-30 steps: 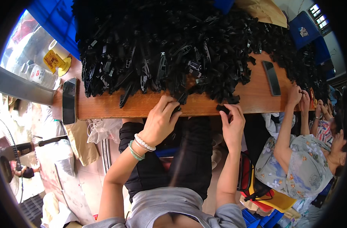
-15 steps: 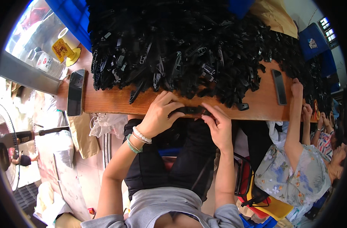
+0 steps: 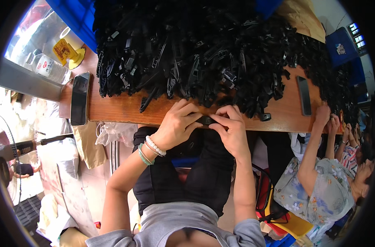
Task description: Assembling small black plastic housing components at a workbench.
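Small black plastic piece sits at the tabletop near edge, pinched in both grips, left hand and right hand clenched on it; I'd squeeze evenly, clear of the black pile

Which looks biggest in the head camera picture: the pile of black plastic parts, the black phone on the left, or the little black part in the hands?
1. Pile of black plastic parts
2. Black phone
3. Small black part, held by both hands
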Demonstrator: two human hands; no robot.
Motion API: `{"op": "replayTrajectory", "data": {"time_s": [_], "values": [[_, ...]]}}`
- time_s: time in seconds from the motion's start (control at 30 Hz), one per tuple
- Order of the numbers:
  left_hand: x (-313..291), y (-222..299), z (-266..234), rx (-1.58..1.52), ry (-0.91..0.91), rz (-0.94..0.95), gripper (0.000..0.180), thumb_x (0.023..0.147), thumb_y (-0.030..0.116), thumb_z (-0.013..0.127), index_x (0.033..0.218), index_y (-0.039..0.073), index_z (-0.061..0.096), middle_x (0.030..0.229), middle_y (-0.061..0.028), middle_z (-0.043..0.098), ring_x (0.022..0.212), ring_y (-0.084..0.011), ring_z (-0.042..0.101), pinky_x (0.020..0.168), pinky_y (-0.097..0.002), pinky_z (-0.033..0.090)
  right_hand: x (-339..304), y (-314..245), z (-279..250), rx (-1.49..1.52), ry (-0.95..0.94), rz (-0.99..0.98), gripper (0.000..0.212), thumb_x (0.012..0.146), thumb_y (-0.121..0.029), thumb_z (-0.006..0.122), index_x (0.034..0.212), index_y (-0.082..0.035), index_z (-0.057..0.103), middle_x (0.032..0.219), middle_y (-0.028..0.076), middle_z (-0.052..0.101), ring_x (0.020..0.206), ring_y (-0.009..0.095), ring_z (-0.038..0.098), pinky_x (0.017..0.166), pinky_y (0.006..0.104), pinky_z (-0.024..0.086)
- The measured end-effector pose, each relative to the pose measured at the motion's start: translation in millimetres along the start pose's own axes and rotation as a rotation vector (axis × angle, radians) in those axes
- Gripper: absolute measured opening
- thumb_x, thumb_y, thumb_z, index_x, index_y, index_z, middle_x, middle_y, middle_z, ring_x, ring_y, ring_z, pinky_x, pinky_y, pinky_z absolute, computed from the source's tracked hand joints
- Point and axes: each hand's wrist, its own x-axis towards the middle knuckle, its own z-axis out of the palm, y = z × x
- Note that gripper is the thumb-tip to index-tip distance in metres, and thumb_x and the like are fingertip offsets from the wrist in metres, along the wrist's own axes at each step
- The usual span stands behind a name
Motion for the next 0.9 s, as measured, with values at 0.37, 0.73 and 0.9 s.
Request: {"op": "replayTrajectory", "data": {"time_s": [0.37,0.73,0.9], "values": [[-13.2,8.3,-12.4,0.029,0.112,0.048,0.026,0.07,0.013,0.083,0.089,-0.001,0.07,0.092,-0.0088,0.063,0.08,-0.0278,0.059,0.073,-0.0367,0.049,-17.2,1.9,-0.3,0.31,0.125,0.162,0.016,0.086,0.003,0.068,0.101,0.003,0.071,0.088,0.01,0.065,0.076,0.018,0.063,0.068,0.027,0.048],[-43.9,-21.0,-53.3,0.583,0.399,-0.251,0.029,0.078,0.002,0.069,0.105,0.002,0.058,0.104,-0.0129,0.058,0.094,-0.0315,0.055,0.081,-0.0419,0.045,18.9,22.8,2.6,-0.45,0.395,-0.074,0.02,0.084,-0.007,0.072,0.102,-0.002,0.064,0.1,0.009,0.057,0.082,0.027,0.06,0.071,0.0359,0.05],[-55.8,-18.2,-53.2,0.518,0.41,-0.138,0.023,0.079,-0.003,0.068,0.1,0.001,0.059,0.103,-0.0145,0.059,0.092,-0.0339,0.057,0.08,-0.0412,0.048,3.6,0.0,9.5,-0.046,0.531,-0.052,0.011,0.09,-0.001,0.065,0.099,0.001,0.06,0.101,0.009,0.057,0.078,0.016,0.057,0.068,0.0265,0.048]]}}
